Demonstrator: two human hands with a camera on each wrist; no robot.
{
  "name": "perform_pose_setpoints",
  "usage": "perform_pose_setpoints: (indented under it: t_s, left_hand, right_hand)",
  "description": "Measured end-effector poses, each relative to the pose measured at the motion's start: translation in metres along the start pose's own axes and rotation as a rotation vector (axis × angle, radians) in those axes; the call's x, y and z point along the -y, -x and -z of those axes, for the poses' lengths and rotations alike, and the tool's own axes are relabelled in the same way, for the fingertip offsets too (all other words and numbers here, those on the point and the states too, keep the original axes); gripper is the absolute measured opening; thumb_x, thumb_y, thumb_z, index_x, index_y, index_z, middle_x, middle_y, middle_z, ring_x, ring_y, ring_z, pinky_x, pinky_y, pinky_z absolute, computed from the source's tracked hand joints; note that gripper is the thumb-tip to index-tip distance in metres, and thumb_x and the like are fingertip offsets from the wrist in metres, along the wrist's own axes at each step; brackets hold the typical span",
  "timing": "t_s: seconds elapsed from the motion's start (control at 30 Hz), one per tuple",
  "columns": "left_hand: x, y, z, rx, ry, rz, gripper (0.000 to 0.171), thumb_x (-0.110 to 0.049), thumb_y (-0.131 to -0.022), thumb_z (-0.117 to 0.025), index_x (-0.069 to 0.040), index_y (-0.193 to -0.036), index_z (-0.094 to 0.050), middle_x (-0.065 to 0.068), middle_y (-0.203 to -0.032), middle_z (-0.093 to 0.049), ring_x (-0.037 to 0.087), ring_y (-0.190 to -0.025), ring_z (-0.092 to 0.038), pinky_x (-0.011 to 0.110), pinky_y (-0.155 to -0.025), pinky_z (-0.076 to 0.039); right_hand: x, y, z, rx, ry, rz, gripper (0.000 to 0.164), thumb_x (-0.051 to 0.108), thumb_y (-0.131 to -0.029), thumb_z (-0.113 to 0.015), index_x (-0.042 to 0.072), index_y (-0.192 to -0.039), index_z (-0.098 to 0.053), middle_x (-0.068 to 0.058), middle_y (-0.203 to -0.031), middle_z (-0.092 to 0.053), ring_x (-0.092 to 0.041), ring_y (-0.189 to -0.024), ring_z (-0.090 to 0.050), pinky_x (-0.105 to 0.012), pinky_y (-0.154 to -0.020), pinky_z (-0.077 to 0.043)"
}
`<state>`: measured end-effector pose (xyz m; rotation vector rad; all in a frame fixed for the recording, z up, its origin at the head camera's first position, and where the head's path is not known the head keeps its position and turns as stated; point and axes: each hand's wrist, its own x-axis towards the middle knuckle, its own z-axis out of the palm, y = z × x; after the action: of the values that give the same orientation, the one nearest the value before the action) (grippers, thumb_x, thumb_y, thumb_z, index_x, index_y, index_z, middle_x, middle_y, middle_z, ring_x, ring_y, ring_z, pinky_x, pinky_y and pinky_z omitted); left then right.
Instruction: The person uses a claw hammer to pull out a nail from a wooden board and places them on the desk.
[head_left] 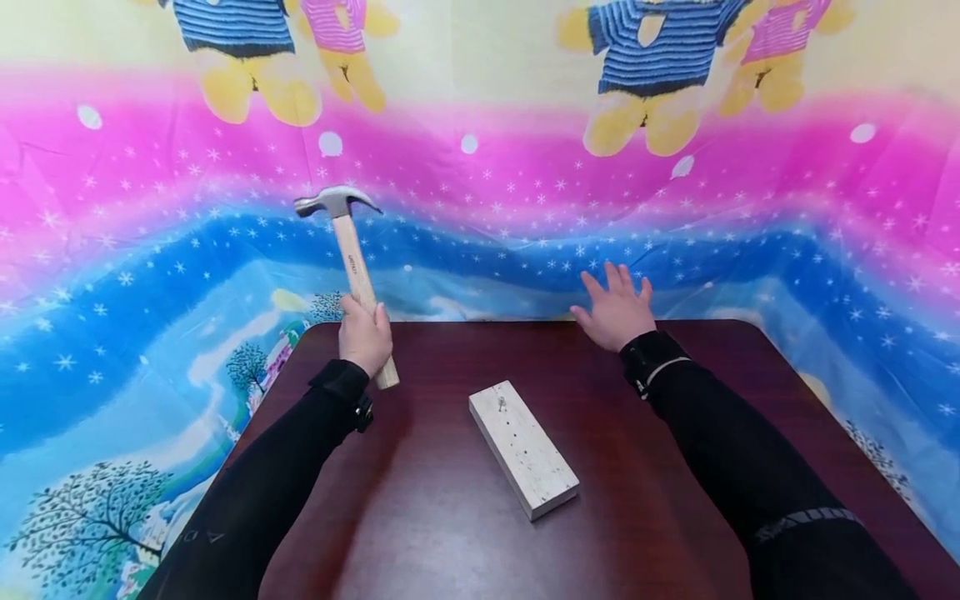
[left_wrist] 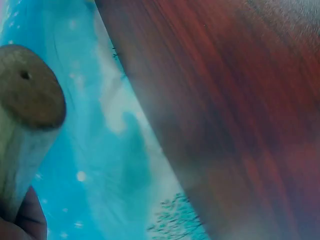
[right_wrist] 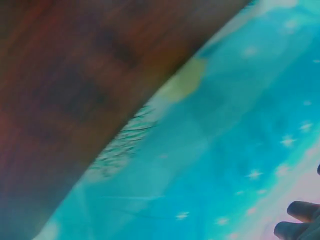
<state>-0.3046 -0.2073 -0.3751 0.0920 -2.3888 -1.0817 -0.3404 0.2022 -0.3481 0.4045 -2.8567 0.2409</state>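
Observation:
A claw hammer (head_left: pixel 352 258) with a pale wooden handle stands nearly upright, head up, in my left hand (head_left: pixel 365 337). The fingers grip the lower handle, and its butt end pokes out below the palm. In the left wrist view that handle end (left_wrist: pixel 30 90) looms large, with part of a finger beneath it. My right hand (head_left: pixel 617 308) is held out over the far right of the table, fingers straight and spread, holding nothing. Only fingertips (right_wrist: pixel 295 227) show in the right wrist view. Between the hands lies a pale wooden block (head_left: pixel 525 458), with a small nail (head_left: pixel 502 404) near its far end and several dark holes.
The dark red-brown table (head_left: pixel 442 533) has rounded far corners. Right behind and around it hangs a patterned cloth (head_left: pixel 480 200) with bears, snowflakes and trees. Black sleeves cover both forearms, with a band at each wrist.

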Motion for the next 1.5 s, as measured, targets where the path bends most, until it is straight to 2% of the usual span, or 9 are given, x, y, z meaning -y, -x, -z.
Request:
perform_pose_setpoints:
  t_s: [0.13,0.33,0.47,0.57,0.67,0.8,0.93,1.27,1.5]
  left_hand:
    - [-0.011,0.002,-0.003,0.013,-0.028,-0.111,0.050,-0.025,-0.106,-0.047,0.005,-0.139,-0.023,0.027,-0.094,-0.055,0.044,-0.076,-0.058,0.053,-0.067,-0.049]
    - [-0.033,0.009,-0.010,0.068,-0.009,-0.250,0.049,-0.021,-0.105,-0.050,0.004,-0.140,-0.027,0.021,-0.096,-0.052,0.036,-0.070,-0.057,0.047,-0.061,-0.051]
    - [-0.047,0.014,-0.013,0.097,-0.055,-0.367,0.050,-0.019,-0.105,-0.052,0.006,-0.141,-0.029,0.020,-0.099,-0.051,0.035,-0.068,-0.055,0.046,-0.059,-0.048]
    - [-0.053,0.017,-0.014,0.073,-0.142,-0.477,0.050,-0.017,-0.103,-0.056,0.007,-0.140,-0.031,0.021,-0.101,-0.051,0.035,-0.066,-0.057,0.047,-0.057,-0.048]
    - [-0.058,0.018,-0.014,0.021,-0.233,-0.624,0.050,-0.014,-0.100,-0.061,0.007,-0.136,-0.035,0.023,-0.100,-0.054,0.034,-0.061,-0.058,0.047,-0.050,-0.049]
    - [-0.065,0.021,-0.017,0.011,-0.314,-0.832,0.051,-0.010,-0.096,-0.066,0.006,-0.132,-0.035,0.023,-0.101,-0.054,0.032,-0.062,-0.059,0.043,-0.045,-0.050]
    - [-0.071,0.025,-0.021,0.052,-0.354,-0.958,0.053,-0.011,-0.095,-0.068,0.006,-0.131,-0.033,0.021,-0.099,-0.053,0.030,-0.069,-0.062,0.040,-0.050,-0.054]
    - [-0.079,0.025,-0.021,0.078,-0.406,-1.041,0.058,-0.012,-0.092,-0.073,0.001,-0.132,-0.033,0.017,-0.094,-0.053,0.028,-0.067,-0.058,0.041,-0.048,-0.054]
    - [-0.093,0.025,-0.031,0.110,-0.399,-1.117,0.055,-0.012,-0.092,-0.074,-0.002,-0.129,-0.035,0.012,-0.089,-0.051,0.025,-0.058,-0.051,0.036,-0.044,-0.050]
  right_hand:
    - [0.021,-0.003,0.017,-0.092,0.006,0.067,0.071,0.048,-0.103,-0.048,0.016,-0.161,-0.021,-0.024,-0.162,-0.009,-0.044,-0.148,0.001,-0.070,-0.110,0.002]
    - [0.054,-0.008,0.053,-0.299,-0.006,0.168,0.076,0.049,-0.100,-0.053,0.018,-0.161,-0.020,-0.020,-0.164,-0.006,-0.041,-0.148,0.003,-0.068,-0.111,-0.001]
    - [0.078,-0.006,0.075,-0.461,-0.006,0.284,0.078,0.048,-0.098,-0.057,0.020,-0.161,-0.021,-0.016,-0.165,0.000,-0.038,-0.149,0.006,-0.065,-0.112,0.001]
    - [0.094,-0.004,0.087,-0.598,0.012,0.422,0.084,0.051,-0.094,-0.060,0.022,-0.161,-0.018,-0.017,-0.165,-0.001,-0.040,-0.149,0.005,-0.064,-0.112,0.005]
    - [0.107,-0.003,0.094,-0.720,0.061,0.532,0.094,0.058,-0.090,-0.060,0.030,-0.162,-0.005,-0.019,-0.164,-0.003,-0.041,-0.148,0.003,-0.065,-0.111,0.007]
    - [0.118,-0.002,0.095,-0.831,0.117,0.599,0.105,0.066,-0.085,-0.061,0.038,-0.159,0.008,-0.015,-0.164,-0.001,-0.039,-0.149,0.001,-0.066,-0.111,0.004]
    - [0.124,-0.001,0.092,-0.856,0.119,0.652,0.112,0.068,-0.081,-0.066,0.038,-0.159,0.008,-0.008,-0.166,0.007,-0.036,-0.149,0.000,-0.067,-0.111,0.000]
    - [0.125,0.000,0.095,-0.818,0.137,0.666,0.110,0.070,-0.081,-0.062,0.038,-0.159,0.010,-0.005,-0.165,0.014,-0.035,-0.150,0.001,-0.066,-0.111,0.002]
    - [0.115,0.003,0.094,-0.674,0.153,0.704,0.114,0.069,-0.082,-0.063,0.035,-0.158,0.016,-0.001,-0.163,0.025,-0.032,-0.150,0.003,-0.060,-0.115,-0.003]
